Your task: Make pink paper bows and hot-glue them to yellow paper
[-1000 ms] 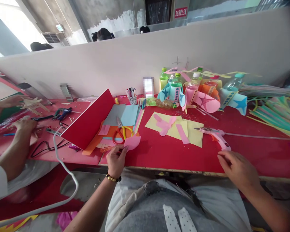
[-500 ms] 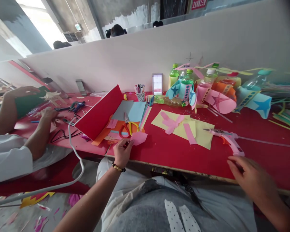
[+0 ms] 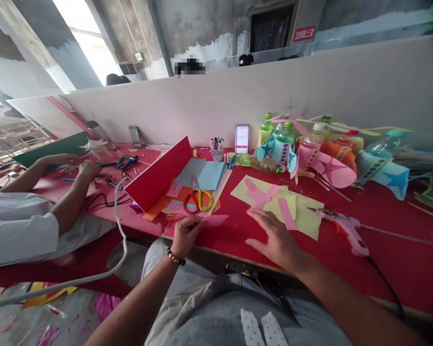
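Fingers [image 3: 195,223] of the left hand [image 3: 183,239] are closed in a pinch on one end of a pink paper piece [image 3: 216,220], held over the red table [image 3: 234,241] near its front edge; I observe the right hand [image 3: 278,241] spread wide with the thumb apart, gripping nothing, near that piece. Beyond, scissors [image 3: 195,184] lie on coloured papers [image 3: 204,173], a pink strip [image 3: 287,215] on yellow sheets [image 3: 311,223], and to their right a pink glue gun [image 3: 348,227], its nozzle over one sheet. Farther back, a pen cup [image 3: 217,155] and paper-dressed bottles [image 3: 285,149] stand before a pale partition [image 3: 166,110].
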Available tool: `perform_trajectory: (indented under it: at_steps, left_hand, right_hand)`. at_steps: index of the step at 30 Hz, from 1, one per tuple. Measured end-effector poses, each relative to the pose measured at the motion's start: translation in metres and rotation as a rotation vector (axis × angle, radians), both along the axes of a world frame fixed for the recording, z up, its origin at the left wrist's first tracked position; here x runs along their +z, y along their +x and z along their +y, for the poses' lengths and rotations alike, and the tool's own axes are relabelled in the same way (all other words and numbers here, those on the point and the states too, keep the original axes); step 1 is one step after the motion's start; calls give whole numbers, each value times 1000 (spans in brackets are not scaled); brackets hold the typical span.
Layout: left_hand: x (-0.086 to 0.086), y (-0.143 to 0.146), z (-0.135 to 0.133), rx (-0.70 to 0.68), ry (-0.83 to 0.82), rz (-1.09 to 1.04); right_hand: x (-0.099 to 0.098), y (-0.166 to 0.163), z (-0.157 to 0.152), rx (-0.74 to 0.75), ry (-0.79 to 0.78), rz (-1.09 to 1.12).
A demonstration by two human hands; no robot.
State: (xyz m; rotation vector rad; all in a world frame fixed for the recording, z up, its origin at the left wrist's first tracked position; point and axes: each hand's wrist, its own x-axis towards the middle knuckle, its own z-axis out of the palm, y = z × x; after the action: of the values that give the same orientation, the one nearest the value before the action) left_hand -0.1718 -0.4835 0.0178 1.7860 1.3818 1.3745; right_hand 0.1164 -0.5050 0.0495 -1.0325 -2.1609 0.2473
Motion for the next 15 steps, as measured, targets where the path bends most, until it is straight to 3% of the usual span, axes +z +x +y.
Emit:
perform_trajectory:
  at_steps: [4,8,15]
  left_hand:
    - [3,-2,-2,-114,-3,-2]
    - [2,1,-5,-184,-9,19]
    - [3,4,0,-120,-88,-3]
  right_hand:
    - [1,-42,27,134,-82,57]
    - [-3,-59,33,208,-141,143]
    - [-12,-59,34,125,-244,247]
